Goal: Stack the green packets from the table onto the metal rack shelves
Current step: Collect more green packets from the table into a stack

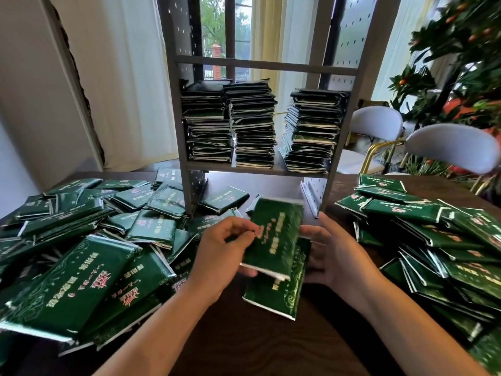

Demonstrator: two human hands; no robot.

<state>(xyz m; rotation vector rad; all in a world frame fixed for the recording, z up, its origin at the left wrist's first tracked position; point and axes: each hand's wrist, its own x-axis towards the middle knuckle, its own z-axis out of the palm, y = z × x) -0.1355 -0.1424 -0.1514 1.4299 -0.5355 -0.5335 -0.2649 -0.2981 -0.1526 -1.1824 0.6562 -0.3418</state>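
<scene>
Two green packets (273, 253) are gripped between the left hand (217, 256) and right hand (336, 253), fingers curled round their edges above the table (271, 343), and should be squared up (edges flush) before being laid on the metal rack (257, 169) stacks.

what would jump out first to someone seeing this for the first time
Green packets heaped across the table, a big pile at left and another at right. Behind them, the metal rack holds three tall stacks. Centre front, both hands, left hand and right hand, hold a packet.
</scene>
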